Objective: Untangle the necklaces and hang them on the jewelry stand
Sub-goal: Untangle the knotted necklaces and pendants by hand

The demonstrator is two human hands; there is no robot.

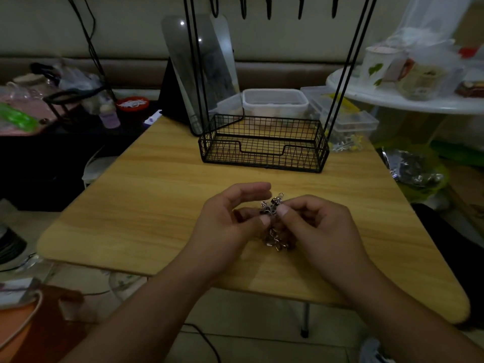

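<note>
2 hands meet over the near middle of the table (162, 195), the left hand (230, 224) and right hand (317, 224) each pinching the tangled necklaces (272, 218) between thumb and curled fingers. Part of the silver clump hangs below the thumbs, just above the wood. Beyond it stands the black stand (264, 148), its wire basket on the table and 5 hooks (269, 7) overhead.

A wooden table (157, 205) carries a black wire jewelry stand (264, 148) and clear plastic boxes (275, 102).
</note>
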